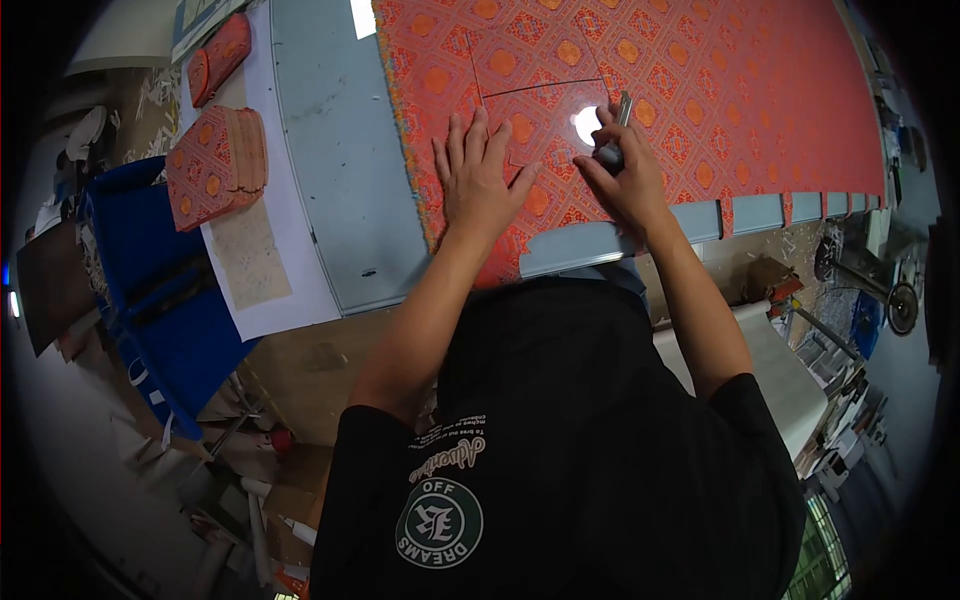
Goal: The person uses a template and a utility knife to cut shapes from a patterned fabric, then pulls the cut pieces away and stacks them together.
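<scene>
A red and orange patterned brocade fabric (pixel 790 110) lies over the grey-blue worktable. My left hand (pixel 480 185) is pressed flat on it, fingers spread, near the frayed left edge. In my right hand (pixel 630 170) is a utility knife (pixel 622 112), its slim metal end pointing away from me. Between and beyond my hands, thin dark straight lines mark a shape on the fabric. A bright glare (pixel 588 126) beside my right fingers suggests a clear glossy plate there, though its full outline is hard to make out.
Left of the fabric, a stack of cut brocade pieces (pixel 218 165) and a small red patterned item (pixel 220 60) lie on white paper (pixel 295 290). A blue bin (pixel 140 240) stands beside the table (pixel 335 150). Narrow fabric strips (pixel 726 217) hang at the front edge. Scraps litter the floor.
</scene>
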Action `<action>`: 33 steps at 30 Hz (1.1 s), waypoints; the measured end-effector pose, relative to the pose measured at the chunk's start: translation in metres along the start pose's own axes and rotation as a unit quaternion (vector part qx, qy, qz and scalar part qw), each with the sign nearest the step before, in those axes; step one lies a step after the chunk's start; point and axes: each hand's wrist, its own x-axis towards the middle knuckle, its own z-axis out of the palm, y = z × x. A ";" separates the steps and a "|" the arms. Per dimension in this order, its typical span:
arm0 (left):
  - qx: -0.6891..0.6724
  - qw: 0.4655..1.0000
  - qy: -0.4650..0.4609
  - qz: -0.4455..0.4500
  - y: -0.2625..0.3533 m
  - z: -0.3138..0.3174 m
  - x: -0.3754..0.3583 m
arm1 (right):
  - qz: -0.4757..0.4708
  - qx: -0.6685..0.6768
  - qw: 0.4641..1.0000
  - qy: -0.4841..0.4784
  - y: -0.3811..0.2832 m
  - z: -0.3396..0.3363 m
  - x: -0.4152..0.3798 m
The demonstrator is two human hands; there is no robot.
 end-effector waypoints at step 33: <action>0.011 1.000 -0.002 -0.019 0.004 -0.002 0.004 | -0.026 0.025 0.999 0.001 0.009 -0.004 0.007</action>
